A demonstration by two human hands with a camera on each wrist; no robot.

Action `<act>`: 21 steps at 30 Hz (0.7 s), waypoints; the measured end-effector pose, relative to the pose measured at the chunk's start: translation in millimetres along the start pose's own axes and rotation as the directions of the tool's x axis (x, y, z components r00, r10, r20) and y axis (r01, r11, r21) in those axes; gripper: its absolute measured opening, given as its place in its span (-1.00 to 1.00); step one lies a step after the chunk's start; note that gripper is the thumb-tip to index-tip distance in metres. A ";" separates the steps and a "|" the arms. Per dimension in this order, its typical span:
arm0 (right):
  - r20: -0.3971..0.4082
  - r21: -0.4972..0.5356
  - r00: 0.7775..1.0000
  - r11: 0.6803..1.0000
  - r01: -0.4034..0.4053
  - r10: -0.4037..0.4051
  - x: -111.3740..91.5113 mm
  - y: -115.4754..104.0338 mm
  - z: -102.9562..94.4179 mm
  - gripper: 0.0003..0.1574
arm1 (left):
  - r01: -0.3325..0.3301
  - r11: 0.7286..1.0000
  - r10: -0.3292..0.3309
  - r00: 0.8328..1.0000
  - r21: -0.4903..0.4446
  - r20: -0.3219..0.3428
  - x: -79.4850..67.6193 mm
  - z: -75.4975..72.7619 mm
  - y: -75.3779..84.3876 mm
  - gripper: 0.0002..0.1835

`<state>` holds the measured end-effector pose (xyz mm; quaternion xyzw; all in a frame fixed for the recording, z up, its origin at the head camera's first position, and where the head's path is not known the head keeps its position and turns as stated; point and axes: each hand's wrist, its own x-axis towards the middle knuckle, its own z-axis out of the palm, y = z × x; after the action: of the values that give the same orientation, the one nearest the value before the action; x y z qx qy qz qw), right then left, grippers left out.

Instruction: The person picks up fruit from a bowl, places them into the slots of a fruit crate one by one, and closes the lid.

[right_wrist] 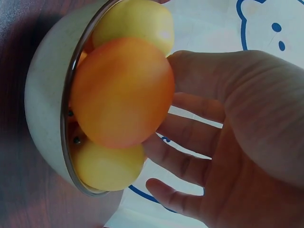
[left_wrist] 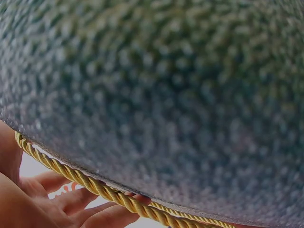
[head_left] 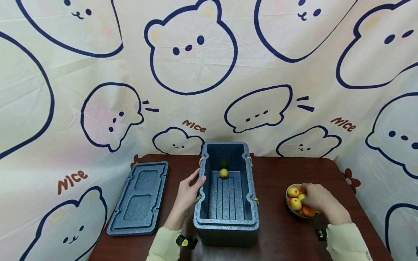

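Note:
My left hand [head_left: 187,193] holds the left wall of a blue-grey foam box [head_left: 225,225], its thumb on the rim and its fingers outside. Those fingers [left_wrist: 109,216] lie by a twisted gold rope [left_wrist: 95,184] in the left wrist view. One yellow-green round fruit [head_left: 223,173] sits inside the box near the far end. On the right, my right hand [head_left: 316,197] reaches over a bowl [right_wrist: 45,102] of fruit, fingers spread. Its thumb lies at the edge of an orange round fruit [right_wrist: 122,92], with yellow fruits [right_wrist: 109,164] on either side.
A blue-grey foam lid [head_left: 138,199] lies flat to the left of the box. All of it stands on a dark brown table [head_left: 274,174]. Behind the table hangs a cream cloth [head_left: 209,112] with cartoon bears.

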<state>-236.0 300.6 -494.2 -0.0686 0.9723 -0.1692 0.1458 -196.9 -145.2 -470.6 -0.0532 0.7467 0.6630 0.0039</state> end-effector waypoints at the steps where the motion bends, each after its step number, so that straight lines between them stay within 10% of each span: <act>1: 0.000 0.005 1.000 1.000 0.002 -0.002 0.3 0.4 0.1 -0.52 | 0.002 1.000 -0.002 1.000 -0.001 0.000 0.0 0.1 0.1 -0.36; 21: -0.068 0.021 0.997 0.999 0.049 -0.047 -3.5 4.3 -4.4 -0.56 | 0.000 1.000 0.000 1.000 0.007 -0.016 0.4 0.9 1.4 -0.37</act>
<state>-234.3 306.6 -490.8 -0.0846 0.9728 -0.1857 0.1093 -197.5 -144.2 -469.4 -0.0583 0.7490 0.6600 -0.0020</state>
